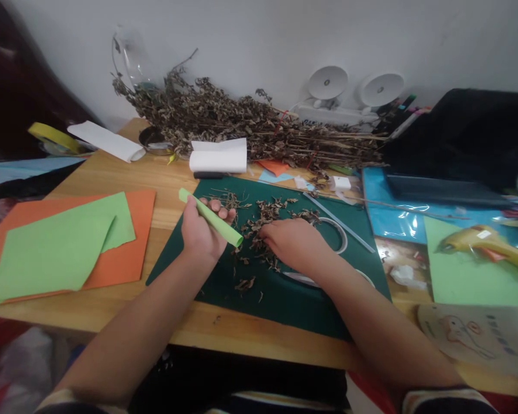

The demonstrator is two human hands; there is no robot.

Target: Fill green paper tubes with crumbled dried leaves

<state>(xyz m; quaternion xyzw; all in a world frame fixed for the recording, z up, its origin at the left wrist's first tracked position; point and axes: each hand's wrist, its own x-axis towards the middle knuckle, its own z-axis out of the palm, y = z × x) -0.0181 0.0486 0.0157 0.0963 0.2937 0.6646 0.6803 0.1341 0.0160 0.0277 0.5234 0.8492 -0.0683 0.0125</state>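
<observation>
My left hand [202, 230] is closed around a rolled tube of light green paper [211, 217], held slanting above a dark green cutting mat [285, 293]. Its open lower end points toward a scatter of dried brown leaves [267, 221] on the mat. My right hand [291, 241] lies palm down on those leaves, fingers curled and pinched into the pile; what they hold is hidden.
Green and orange paper sheets [64, 247] lie at the left. A big bundle of dried branches [250, 123] runs along the back, with white paper rolls [219, 155] near it. A tape ring [334, 230], a yellow glue gun [487, 244] and a black bag [461, 135] sit at the right.
</observation>
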